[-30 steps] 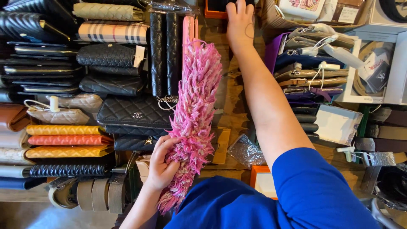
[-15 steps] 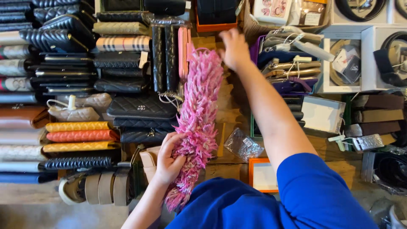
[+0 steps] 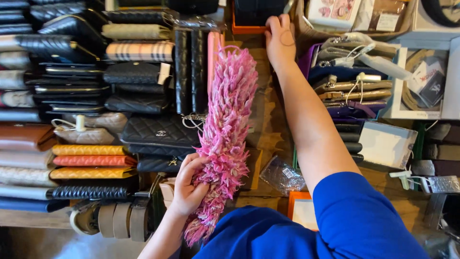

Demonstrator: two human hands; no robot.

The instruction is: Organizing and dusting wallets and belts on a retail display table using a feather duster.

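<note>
Hands were busy: the left hand squeezed the low end of a fluffy pink duster that lay over the table beside black wallets. The right hand reached up, fingers curled on an orange box. That duster looked soft, light and bendy, best held low down.

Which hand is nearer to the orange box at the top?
Right. The right hand touches the orange box at its right end; the left hand is far below it, gripping the pink duster.
</note>
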